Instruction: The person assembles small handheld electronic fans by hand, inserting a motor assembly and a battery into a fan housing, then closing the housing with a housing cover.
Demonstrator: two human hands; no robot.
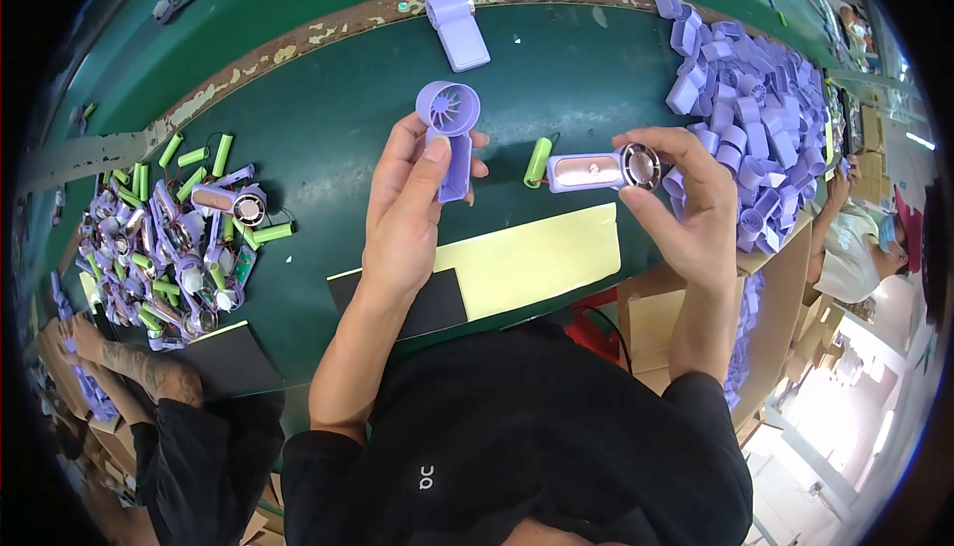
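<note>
My left hand [405, 198] grips a purple plastic fan housing [452, 114], a round ring with radial vanes on top of a hollow handle. In my right hand [686, 203], between thumb and fingers, is a fan inner assembly [593, 170]: a purple frame with a shiny pinkish panel and a round motor end. A green battery cell [538, 162] hangs from it by thin wires, beside its left end. The two parts are apart, both over the green table. Farther off, near the table's back edge, lies another purple fan shell [458, 31].
A large heap of purple housings [750, 109] covers the right side. To the left lies a pile of fan assemblies with green cells [164, 248]. A yellow sheet [542, 258] and a black pad [437, 303] lie before me. Cardboard boxes [785, 317] stand at right; a co-worker's arm [149, 367] is at left.
</note>
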